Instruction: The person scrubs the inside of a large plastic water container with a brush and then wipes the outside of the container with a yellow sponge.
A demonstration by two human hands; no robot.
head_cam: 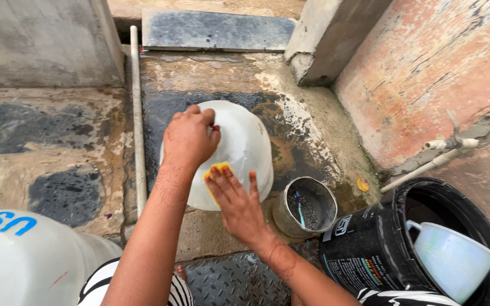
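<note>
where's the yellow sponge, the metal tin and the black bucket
yellow sponge (pixel 218 169), head view, edge showing above the fingers
metal tin (pixel 283 211), head view, left outer wall
black bucket (pixel 364 249), head view, front outer wall
</note>
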